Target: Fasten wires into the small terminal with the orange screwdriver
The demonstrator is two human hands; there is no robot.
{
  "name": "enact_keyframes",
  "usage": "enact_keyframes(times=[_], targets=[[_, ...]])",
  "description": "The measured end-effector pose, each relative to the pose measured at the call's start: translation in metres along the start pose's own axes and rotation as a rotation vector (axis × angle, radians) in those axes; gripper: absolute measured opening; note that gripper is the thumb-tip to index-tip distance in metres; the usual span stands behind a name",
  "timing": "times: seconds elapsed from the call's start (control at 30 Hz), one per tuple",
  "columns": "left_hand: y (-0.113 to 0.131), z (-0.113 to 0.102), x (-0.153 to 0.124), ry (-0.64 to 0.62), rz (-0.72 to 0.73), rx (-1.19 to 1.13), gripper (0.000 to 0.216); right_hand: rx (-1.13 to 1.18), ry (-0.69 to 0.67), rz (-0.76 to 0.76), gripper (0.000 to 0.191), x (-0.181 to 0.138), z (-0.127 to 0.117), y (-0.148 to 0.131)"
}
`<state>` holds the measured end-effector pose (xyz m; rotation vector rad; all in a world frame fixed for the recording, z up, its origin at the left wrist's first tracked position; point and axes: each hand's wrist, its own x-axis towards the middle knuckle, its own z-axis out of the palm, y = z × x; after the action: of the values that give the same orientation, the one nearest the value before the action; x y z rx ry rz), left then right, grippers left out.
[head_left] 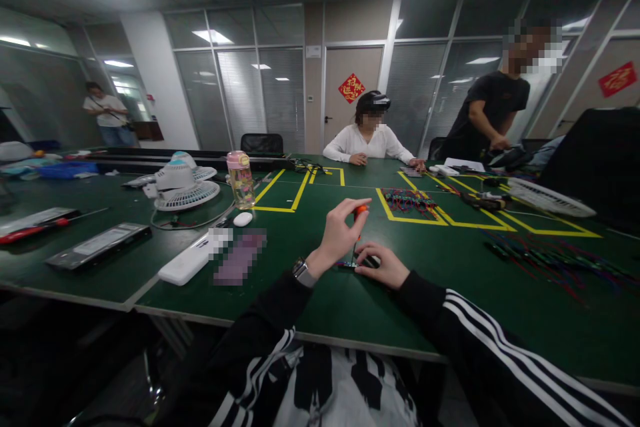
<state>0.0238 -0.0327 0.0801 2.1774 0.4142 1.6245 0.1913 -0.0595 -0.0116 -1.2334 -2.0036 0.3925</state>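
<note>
My left hand [339,233] is closed around the orange handle of a small screwdriver [358,215], held upright with its tip down on a small dark part [361,263] lying on the green table [320,293]. My right hand [383,265] rests on the table with its fingers pressed onto that part, holding it in place. A watch sits on my left wrist. Both sleeves are black; the right one has white stripes.
A white power bank [190,259], a white mouse [243,219], a pink-capped bottle [241,179] and small white fans [183,185] lie to the left. Bundles of coloured wires [411,200] lie inside yellow tape marks. One person sits opposite, another stands at right.
</note>
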Motion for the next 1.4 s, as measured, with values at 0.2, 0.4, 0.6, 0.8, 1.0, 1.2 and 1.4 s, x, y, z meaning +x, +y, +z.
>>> enact_keyframes(times=[0.2, 0.4, 0.6, 0.8, 1.0, 1.2, 1.4], targets=[[0.002, -0.002, 0.001, 0.034, -0.022, 0.095, 0.018, 0.008, 0.021, -0.006, 0.01, -0.001, 0.002, 0.003], [-0.001, -0.001, 0.001, -0.02, -0.061, -0.058, 0.026, -0.013, 0.023, -0.011, 0.01, -0.001, 0.003, -0.001], [-0.001, -0.002, 0.001, 0.042, -0.05, 0.07, 0.016, -0.006, 0.025, 0.005, 0.011, -0.001, 0.002, -0.001], [0.0, -0.002, 0.002, -0.041, -0.049, -0.028, 0.029, 0.007, 0.031, 0.0, 0.011, -0.001, 0.003, 0.002], [-0.004, -0.004, 0.002, 0.013, 0.032, 0.185, 0.02, 0.002, 0.011, -0.002, 0.013, -0.001, 0.002, 0.001], [-0.007, -0.007, 0.001, -0.082, 0.111, 0.287, 0.035, 0.015, 0.006, 0.015, 0.014, -0.002, 0.002, 0.001], [-0.008, -0.008, 0.0, -0.044, 0.152, 0.422, 0.025, 0.011, 0.023, 0.007, 0.014, -0.002, 0.003, 0.003]])
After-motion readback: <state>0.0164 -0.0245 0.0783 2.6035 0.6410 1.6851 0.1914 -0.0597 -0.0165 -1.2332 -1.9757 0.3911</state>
